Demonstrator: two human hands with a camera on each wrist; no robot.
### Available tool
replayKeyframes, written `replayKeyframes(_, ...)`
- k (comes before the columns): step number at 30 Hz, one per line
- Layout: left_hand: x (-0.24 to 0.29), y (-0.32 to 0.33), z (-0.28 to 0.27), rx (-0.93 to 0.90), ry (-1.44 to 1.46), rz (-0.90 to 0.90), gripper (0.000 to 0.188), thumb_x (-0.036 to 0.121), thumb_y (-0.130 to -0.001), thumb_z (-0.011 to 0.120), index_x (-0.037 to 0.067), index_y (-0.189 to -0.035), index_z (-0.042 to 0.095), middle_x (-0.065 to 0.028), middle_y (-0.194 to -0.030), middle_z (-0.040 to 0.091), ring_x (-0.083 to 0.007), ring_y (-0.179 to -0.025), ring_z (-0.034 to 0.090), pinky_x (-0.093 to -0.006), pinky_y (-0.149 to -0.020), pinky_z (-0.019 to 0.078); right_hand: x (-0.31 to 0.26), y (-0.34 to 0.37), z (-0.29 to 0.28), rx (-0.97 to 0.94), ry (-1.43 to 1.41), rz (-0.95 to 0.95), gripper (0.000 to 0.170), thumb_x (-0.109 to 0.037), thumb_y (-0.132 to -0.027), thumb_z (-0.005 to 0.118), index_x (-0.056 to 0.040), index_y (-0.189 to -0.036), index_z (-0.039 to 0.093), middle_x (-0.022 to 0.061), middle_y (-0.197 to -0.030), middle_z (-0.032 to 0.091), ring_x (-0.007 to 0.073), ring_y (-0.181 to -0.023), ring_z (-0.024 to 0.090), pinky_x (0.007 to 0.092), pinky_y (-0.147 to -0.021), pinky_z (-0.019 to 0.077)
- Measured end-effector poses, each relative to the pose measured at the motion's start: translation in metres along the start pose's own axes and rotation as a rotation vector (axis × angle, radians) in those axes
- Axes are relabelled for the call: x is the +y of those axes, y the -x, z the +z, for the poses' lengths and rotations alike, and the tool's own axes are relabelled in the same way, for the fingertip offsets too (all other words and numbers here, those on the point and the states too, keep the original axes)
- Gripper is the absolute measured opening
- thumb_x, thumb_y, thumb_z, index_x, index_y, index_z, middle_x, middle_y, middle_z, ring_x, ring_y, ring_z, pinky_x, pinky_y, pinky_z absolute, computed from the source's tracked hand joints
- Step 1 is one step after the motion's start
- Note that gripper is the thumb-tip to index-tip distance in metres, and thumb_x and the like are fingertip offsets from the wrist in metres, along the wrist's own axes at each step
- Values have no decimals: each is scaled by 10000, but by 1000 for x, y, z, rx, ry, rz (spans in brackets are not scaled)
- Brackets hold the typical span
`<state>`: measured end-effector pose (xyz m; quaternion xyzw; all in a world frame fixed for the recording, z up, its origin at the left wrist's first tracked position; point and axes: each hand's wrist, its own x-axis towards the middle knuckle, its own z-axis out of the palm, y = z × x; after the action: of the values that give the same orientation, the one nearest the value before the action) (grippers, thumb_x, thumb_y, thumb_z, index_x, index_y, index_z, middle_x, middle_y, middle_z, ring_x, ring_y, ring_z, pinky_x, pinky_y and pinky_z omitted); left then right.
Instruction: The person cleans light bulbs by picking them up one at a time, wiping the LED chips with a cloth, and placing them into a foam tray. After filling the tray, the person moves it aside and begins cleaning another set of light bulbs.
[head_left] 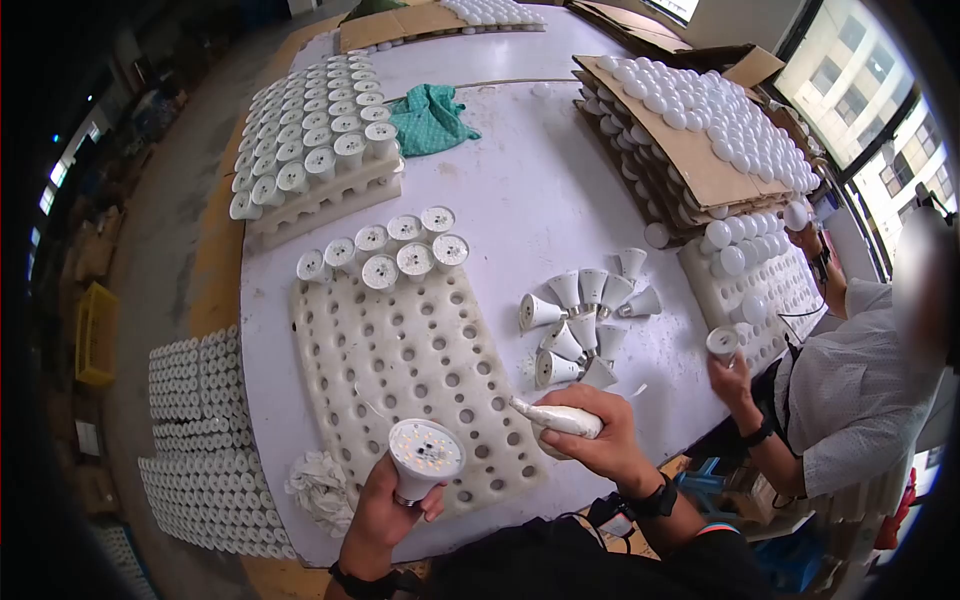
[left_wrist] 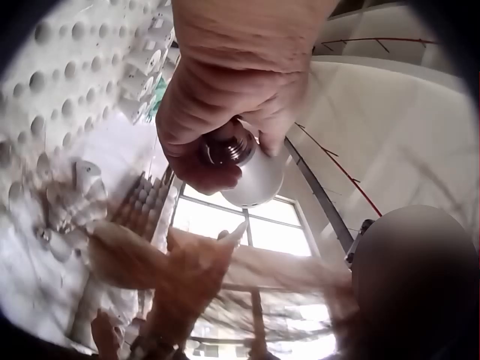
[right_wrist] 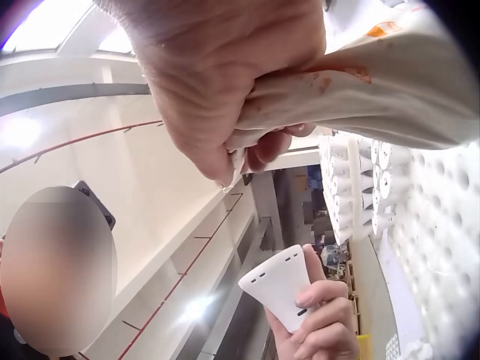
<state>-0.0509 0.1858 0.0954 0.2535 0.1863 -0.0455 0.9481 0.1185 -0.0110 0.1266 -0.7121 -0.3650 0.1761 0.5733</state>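
**Lamp housing and nozzled pouch, one in each hand**

The left hand (head_left: 382, 500) is gripping a lamp housing (head_left: 427, 447) low down, its fingers curling round the metal screw base (left_wrist: 229, 146); this hold is leaving the rim and the dotted board uncovered, probably so that both stay reachable. The housing is sitting above the near end of a perforated foam tray (head_left: 398, 372), its board facing up towards the head camera. The right hand (head_left: 612, 438) is closing round a soft white pouch (head_left: 568, 420), whose narrow tip is pointing leftward, near the housing but apart from it; the wrapped grip would suit squeezing.

At the tray's far end, a group of housings (head_left: 414, 260) is standing face up, the holes presumably receiving the screw ends and keeping them upright. To the right, loose housings (head_left: 592, 288) are lying clustered on the table (head_left: 520, 180), apparently within easy reach of the right hand. Farther right, a second person (head_left: 850, 385) is holding another housing (head_left: 722, 343) beside a tray bearing round white covers (head_left: 733, 260).
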Motion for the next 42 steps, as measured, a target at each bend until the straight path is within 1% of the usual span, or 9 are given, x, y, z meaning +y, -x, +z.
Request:
replayKeyframes(1,-11,6,16,70,20,15,562,510,-886,268,78,-1239,334,-131,-816,541,-160,-508,476,-291,-420,411,-7,8,-2,0,-5,5,312,-69,-714,665,-35,-1014,584,53,-837,613,105,-729,588,243,-641,461)
replayKeyframes(3,-23,14,28,147,43,28,565,502,-897,225,96,-1284,295,-136,-795,537,-157,-457,457,-282,-386,398,-28,23,-8,-66,-231,338,297,-78,-729,653,-43,-1016,586,56,-856,617,113,-743,594,255,-649,466)
replayKeyframes(4,-25,14,29,-42,96,-99,570,471,-873,346,81,-1284,283,-129,-855,540,-161,-544,503,-284,-425,424,-34,28,-12,-68,-235,342,297,-78,-729,653,-43,-1016,586,56,-856,617,113,-743,594,255,-649,466)
replayKeyframes(6,-37,15,27,-317,221,-224,630,406,-836,507,54,-1295,258,-117,-978,534,-180,-708,573,-286,-507,478,-45,38,-17,-89,-115,162,296,-94,-733,650,-51,-1018,587,57,-873,620,130,-736,599,264,-655,472)
replayKeyframes(7,-42,19,32,-310,223,-230,630,406,-836,507,54,-1295,258,-117,-978,534,-180,-708,573,-286,-507,478,-48,42,-20,-87,-121,169,296,-94,-733,650,-51,-1018,587,57,-873,620,130,-736,599,264,-655,472)
replayKeyframes(10,-55,24,60,-43,-261,-1,597,428,-859,446,36,-1279,280,-112,-992,535,-189,-753,580,-286,-590,502,-56,54,-29,-88,75,-27,325,-126,-706,682,-66,-1012,592,62,-853,618,189,-702,600,271,-625,468)
replayKeyframes(13,-61,21,63,-109,25,-149,575,426,-864,438,15,-1245,312,-104,-969,543,-168,-737,581,-271,-552,500,-67,61,-35,-60,182,-86,336,-84,-646,717,-51,-964,615,65,-767,611,178,-637,584,275,-564,450)
replayKeyframes(22,-69,27,68,-6,-41,-136,532,457,-875,392,-15,-1120,400,-97,-797,578,-153,-559,585,-225,-403,464,-62,77,-32,63,470,-383,415,-104,-595,755,-74,-984,615,29,-606,512,154,-483,514,262,-419,402)
replayKeyframes(42,-66,30,85,3,-183,-160,467,390,-892,379,-28,-1095,423,-128,-801,583,-188,-577,604,-249,-434,483,-64,88,-30,42,558,-431,462,-124,-591,762,-84,-1022,599,6,-627,501,139,-487,504,253,-416,391)
